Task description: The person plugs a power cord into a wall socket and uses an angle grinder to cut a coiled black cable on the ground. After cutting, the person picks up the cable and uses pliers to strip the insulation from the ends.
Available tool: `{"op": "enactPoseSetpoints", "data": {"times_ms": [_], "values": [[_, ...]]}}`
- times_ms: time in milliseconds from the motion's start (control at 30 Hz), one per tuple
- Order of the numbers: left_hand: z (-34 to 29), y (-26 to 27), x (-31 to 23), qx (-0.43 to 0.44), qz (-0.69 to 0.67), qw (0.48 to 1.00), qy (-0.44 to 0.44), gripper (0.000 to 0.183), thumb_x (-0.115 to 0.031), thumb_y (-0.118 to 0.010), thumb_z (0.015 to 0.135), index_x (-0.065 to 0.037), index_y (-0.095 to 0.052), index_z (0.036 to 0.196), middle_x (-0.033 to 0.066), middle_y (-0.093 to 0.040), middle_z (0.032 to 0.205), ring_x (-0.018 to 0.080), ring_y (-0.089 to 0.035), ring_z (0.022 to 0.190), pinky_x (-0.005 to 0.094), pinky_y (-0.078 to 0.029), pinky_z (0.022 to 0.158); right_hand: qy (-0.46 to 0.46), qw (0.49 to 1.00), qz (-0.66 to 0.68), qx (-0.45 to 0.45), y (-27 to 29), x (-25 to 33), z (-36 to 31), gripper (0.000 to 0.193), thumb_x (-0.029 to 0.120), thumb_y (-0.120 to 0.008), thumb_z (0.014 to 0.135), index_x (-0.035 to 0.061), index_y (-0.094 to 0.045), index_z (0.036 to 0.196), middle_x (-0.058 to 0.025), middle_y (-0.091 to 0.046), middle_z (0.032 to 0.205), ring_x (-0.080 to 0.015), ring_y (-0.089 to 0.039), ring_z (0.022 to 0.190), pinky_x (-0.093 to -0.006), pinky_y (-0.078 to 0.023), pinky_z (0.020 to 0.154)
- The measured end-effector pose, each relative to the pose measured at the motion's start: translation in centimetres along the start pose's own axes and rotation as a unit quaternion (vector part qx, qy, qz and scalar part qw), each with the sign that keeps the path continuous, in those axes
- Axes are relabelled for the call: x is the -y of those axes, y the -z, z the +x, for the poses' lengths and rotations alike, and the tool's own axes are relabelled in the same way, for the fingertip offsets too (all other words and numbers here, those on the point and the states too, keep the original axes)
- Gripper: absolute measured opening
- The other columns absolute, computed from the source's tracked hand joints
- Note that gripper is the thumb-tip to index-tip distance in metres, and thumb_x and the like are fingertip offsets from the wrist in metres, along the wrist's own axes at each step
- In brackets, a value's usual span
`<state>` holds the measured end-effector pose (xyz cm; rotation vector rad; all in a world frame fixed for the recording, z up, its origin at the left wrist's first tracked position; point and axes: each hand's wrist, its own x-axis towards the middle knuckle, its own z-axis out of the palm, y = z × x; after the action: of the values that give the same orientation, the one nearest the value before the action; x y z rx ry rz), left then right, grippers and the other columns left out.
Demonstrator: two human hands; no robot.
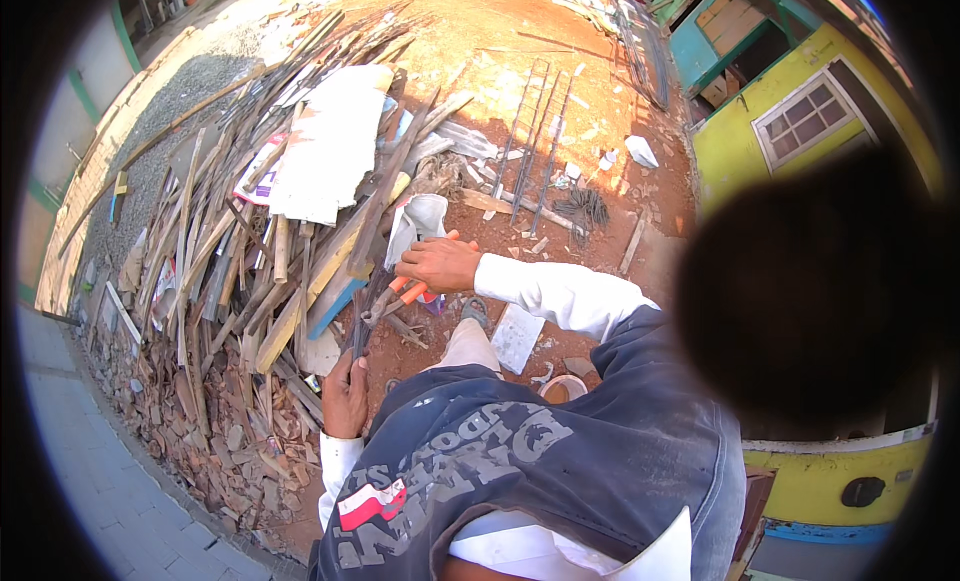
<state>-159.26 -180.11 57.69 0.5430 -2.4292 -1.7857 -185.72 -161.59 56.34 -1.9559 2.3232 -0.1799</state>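
Observation:
My right hand [440,264] is closed around the orange handles of a pair of pincers [412,293]. The metal jaws of the pincers meet a narrow dark piece of wood [360,333]; whether they grip a nail there is too small to tell. Lower down, my left hand [346,393] has its fingers wrapped round the near end of that wood. Just beyond my right hand lies a crumpled whitish sack [418,221]. A blue-painted board [338,299] rests on the pile beside the wood.
A large heap of old planks [230,241] fills the left, with a white sheet [335,141] on top. Broken rubble [220,441] borders a paved path [90,461]. Steel rods [540,146] and coiled wire [585,207] lie ahead. A yellow wall [735,141] stands right; something dark blocks part of that side.

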Motion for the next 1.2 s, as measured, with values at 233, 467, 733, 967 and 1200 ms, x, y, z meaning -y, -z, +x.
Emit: {"op": "enactPoseSetpoints", "data": {"times_ms": [233, 467, 733, 967, 1200], "values": [[1.4, -0.3, 1.5, -0.095, 0.036, 0.991, -0.085, 0.033, -0.025, -0.052, 0.103, 0.004, -0.065, 0.113, 0.0117, -0.06, 0.073, 0.0204, -0.053, 0.064, 0.0345, -0.045, 0.064, -0.075, 0.995, -0.019, -0.061, -0.8, 2.7, 0.1, 0.025, 0.014, -0.062, 0.085, 0.01, -0.059, 0.109, -0.0078, -0.062, 0.094, -0.0268, -0.065, 0.093, -0.043, -0.052, 0.08], [3.4, -1.8, 0.5, -0.064, 0.186, 0.978, -0.062, 0.029, -0.02, -0.056, 0.1, 0.002, -0.065, 0.117, 0.0264, -0.067, 0.091, 0.0397, -0.068, 0.083, 0.0399, -0.051, 0.074, -0.079, 0.994, -0.075, -0.02, 2.8, 1.9, -2.3, 0.019, 0.016, -0.063, 0.084, 0.0091, -0.062, 0.102, -0.0103, -0.062, 0.093, -0.0286, -0.065, 0.092, -0.0432, -0.052, 0.079], [8.3, -6.8, -6.4, 0.035, 0.013, 0.998, -0.044, 0.032, -0.026, -0.052, 0.104, 0.001, -0.065, 0.117, 0.0107, -0.061, 0.075, 0.0189, -0.055, 0.069, 0.0346, -0.047, 0.07, -0.209, 0.962, 0.135, -0.11, 0.1, -2.8, -8.9, 0.019, 0.017, -0.068, 0.081, 0.0081, -0.063, 0.097, -0.0102, -0.062, 0.09, -0.0323, -0.064, 0.089, -0.0454, -0.051, 0.076], [15.5, -14.5, -9.7, 0.053, 0.034, 0.993, -0.099, 0.032, -0.025, -0.055, 0.102, 0.0, -0.064, 0.119, 0.0203, -0.063, 0.077, 0.0273, -0.064, 0.069, 0.0372, -0.049, 0.068, -0.297, 0.925, 0.087, -0.22, 1.3, -8.3, -14.6, 0.02, 0.013, -0.07, 0.077, 0.0055, -0.06, 0.093, -0.011, -0.059, 0.09, -0.0321, -0.061, 0.088, -0.0446, -0.05, 0.076], [23.7, -25.4, -16.7, 0.084, 0.132, 0.98, -0.123, 0.029, -0.018, -0.058, 0.099, 0.003, -0.064, 0.117, 0.0289, -0.065, 0.081, 0.0448, -0.067, 0.076, 0.0438, -0.052, 0.066, -0.376, 0.91, -0.002, -0.173, 8.1, -17.3, -22.8, 0.024, 0.011, -0.07, 0.075, 0.0019, -0.059, 0.094, -0.0136, -0.058, 0.1, -0.0311, -0.059, 0.099, -0.0428, -0.047, 0.087]]}}
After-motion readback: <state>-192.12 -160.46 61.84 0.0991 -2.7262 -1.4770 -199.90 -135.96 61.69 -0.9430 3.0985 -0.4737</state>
